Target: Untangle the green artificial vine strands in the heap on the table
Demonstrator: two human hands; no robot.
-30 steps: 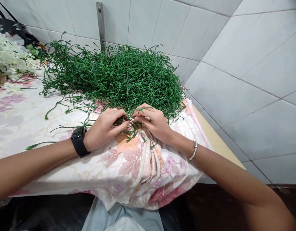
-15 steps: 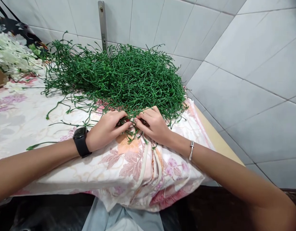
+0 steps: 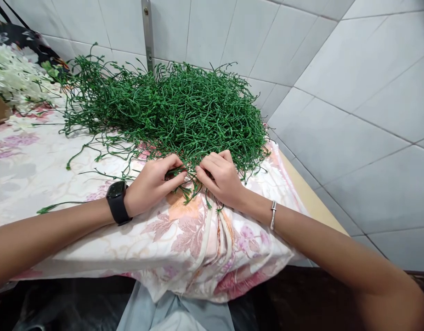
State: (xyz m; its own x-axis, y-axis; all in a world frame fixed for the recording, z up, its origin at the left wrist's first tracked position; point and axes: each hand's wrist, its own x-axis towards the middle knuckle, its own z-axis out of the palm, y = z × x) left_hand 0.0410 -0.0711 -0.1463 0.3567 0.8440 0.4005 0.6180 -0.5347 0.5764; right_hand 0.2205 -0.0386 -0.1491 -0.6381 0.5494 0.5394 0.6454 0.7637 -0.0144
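hands (image 3: 189, 180) pinching green stems (image 3: 170, 115) (tangled)

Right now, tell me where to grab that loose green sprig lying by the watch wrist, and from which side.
Take the loose green sprig by its thin bare stem, pinching from above. It lies flat on the floral cloth, apart from the green pile, so nothing snags. The left hand is nearest; the right hand sits farther off.

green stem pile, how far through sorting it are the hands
Done: only a few loose stems lie apart on the floral cloth. In hand: the left hand and right hand pinch strands at the near edge of the green stem pile. Left: nearly the whole tangled pile.
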